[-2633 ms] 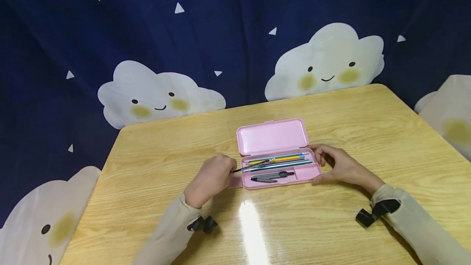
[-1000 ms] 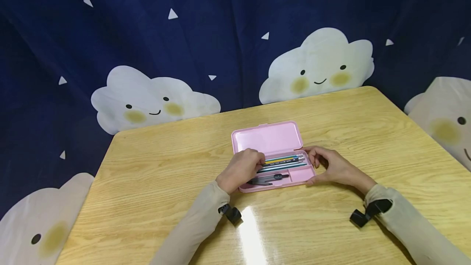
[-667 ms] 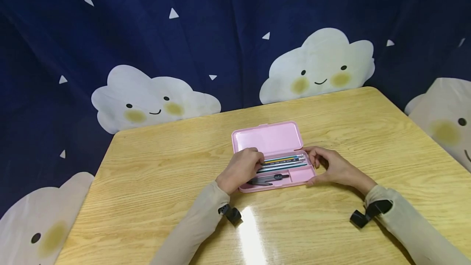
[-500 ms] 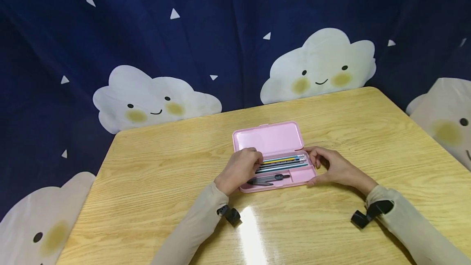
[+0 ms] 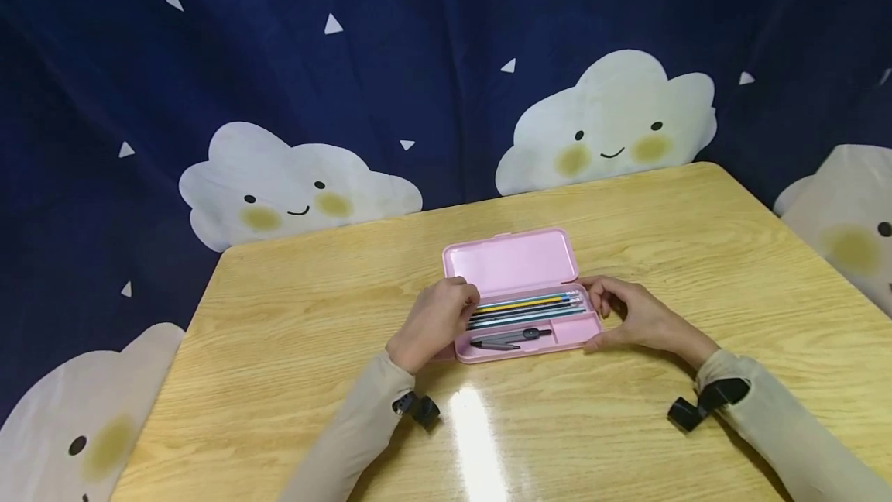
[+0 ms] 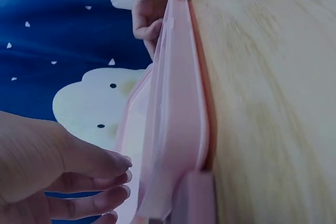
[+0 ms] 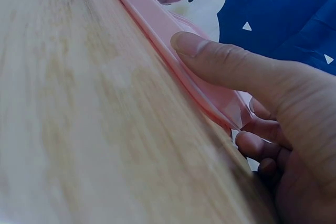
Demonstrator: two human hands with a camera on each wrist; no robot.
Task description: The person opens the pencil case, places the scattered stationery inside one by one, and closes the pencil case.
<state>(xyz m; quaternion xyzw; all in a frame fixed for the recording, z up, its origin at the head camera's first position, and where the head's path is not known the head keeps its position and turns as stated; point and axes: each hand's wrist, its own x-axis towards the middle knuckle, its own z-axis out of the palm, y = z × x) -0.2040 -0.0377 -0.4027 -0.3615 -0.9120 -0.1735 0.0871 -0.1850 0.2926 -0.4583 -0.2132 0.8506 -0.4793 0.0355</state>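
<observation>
A pink pencil case [image 5: 577, 338] lies on the table with its lid [image 5: 512, 262] tilted back. Several pencils [image 5: 530, 306], one of them yellow, lie in its long rear compartment. In front of them is a grey compass [image 5: 512, 338]. My left hand [image 5: 435, 320] hovers at the case's left end, hiding the pencils' left ends; in the left wrist view its fingers [image 6: 105, 198] are slightly bent with nothing between them. My right hand [image 5: 637, 316] grips the right end of the case, thumb [image 7: 226, 61] at the front and fingers round the end.
A small pink piece [image 5: 444, 352] sits against the left end of the case, partly under my left hand. The wooden table [image 5: 313, 293] ends at the back near a dark blue curtain [image 5: 390, 45] printed with clouds.
My left hand carried a dark pencil into the rear compartment, let it go among the others and drew back to the left. The right hand has kept its grip on the case.
</observation>
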